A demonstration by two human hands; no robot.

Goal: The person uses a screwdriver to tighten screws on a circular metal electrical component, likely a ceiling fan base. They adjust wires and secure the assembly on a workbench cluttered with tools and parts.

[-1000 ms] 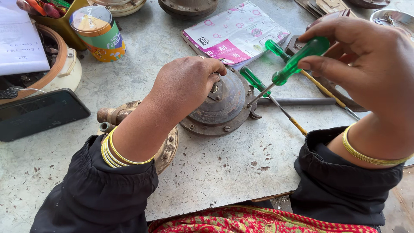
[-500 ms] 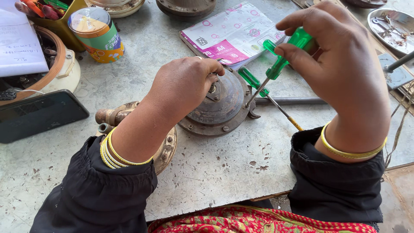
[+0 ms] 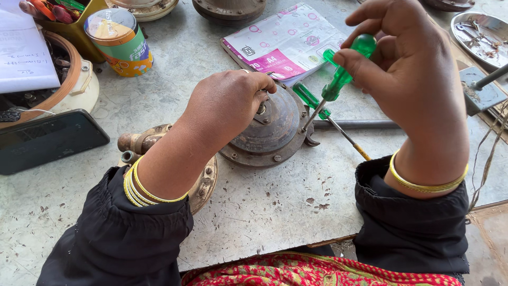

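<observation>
Since a moment ago her right hand [image 3: 407, 79] has swung in from the side and tipped the green-handled screwdriver [image 3: 338, 79] upright, fingers closed round its handle and its tip down at the rim of the round rusty metal housing [image 3: 272, 132]. Left hand [image 3: 225, 106] is curled shut over the housing's top, pressing it to the counter [image 3: 264, 212] (a second green screwdriver [image 3: 330, 119] lies just behind), with a dark phone [image 3: 47, 140] and a colourful tin [image 3: 119, 42] farther left.
</observation>
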